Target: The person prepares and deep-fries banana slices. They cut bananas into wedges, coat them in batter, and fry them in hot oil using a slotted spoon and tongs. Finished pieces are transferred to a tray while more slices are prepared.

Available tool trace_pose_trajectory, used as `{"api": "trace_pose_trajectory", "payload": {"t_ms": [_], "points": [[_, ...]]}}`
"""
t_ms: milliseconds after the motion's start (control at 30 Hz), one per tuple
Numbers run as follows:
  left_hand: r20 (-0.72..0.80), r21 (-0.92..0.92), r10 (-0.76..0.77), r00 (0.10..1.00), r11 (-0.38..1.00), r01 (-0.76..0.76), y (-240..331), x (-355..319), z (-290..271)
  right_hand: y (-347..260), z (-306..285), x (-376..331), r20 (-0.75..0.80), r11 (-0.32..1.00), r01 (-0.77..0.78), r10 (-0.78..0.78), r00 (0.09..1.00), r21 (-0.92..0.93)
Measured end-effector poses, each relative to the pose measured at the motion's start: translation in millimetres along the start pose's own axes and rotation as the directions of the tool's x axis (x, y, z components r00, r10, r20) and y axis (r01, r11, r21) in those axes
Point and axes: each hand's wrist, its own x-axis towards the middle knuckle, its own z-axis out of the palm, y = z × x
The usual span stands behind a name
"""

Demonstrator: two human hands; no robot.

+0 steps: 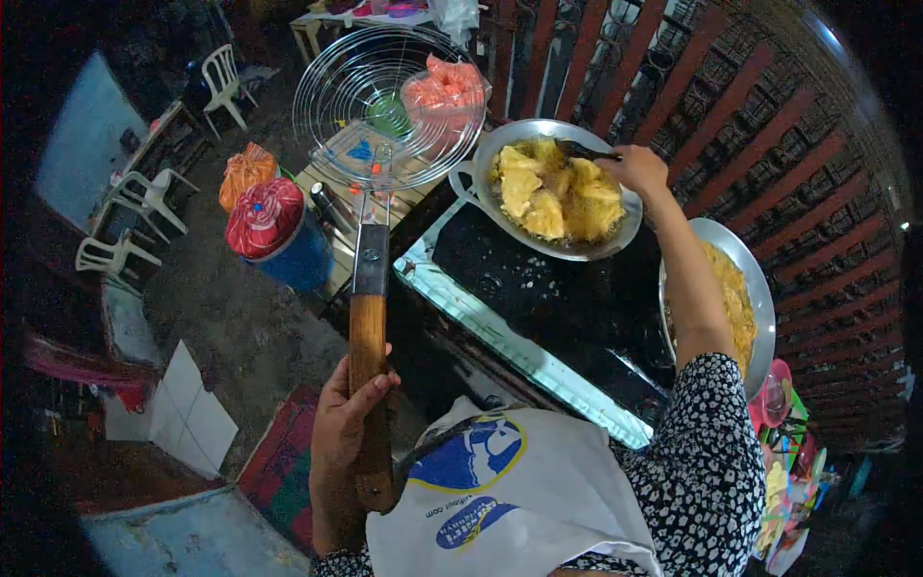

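My left hand (pixel 344 423) grips the wooden handle of a wire skimmer (pixel 385 101), whose round mesh is held up over the ground to the left of the stove. My right hand (pixel 635 168) reaches over a metal wok (pixel 471 178) full of yellow frying pieces (pixel 553 192) and holds a dark utensil (pixel 582 151) that dips into the food. The wok sits on a black stove top (pixel 567 288).
A second metal pan (pixel 760 288) with yellow fried food stands at the right. A blue barrel with a red cloth lid (pixel 274 231), orange bags (pixel 245 171), white plastic chairs (pixel 144 197) and a low table lie to the left. A red slatted wall (pixel 769 125) runs behind the stove.
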Motion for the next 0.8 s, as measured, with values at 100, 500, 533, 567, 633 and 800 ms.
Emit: {"api": "trace_pose_trajectory", "payload": {"t_ms": [100,500,533,567,633,800], "points": [[0.002,0.007,-0.039,0.999,0.999,0.039,3,-2,4,17,-1,-1,0.063,1.0,-0.024,0.023,0.998,0.005],[0.058,0.014,0.009,0.998,1.0,-0.01,-6,-3,17,27,0,-37,-0.021,0.998,0.017,-0.015,1.0,0.054],[0.07,-0.004,0.012,0.997,1.0,-0.012,-8,-2,19,29,5,-40,0.062,0.998,0.068,-0.067,0.996,0.0],[0.084,-0.003,0.009,0.996,1.0,-0.009,-11,-2,22,31,3,-45,-0.011,0.995,0.028,-0.027,1.0,0.1],[0.113,-0.002,0.002,0.994,1.0,-0.002,-17,-2,29,36,-2,-55,-0.142,0.952,-0.027,0.074,0.987,0.305],[0.149,-0.034,-0.032,0.988,0.999,0.038,-32,-4,39,54,16,-51,-0.055,0.989,0.005,0.003,0.998,0.149]]}}
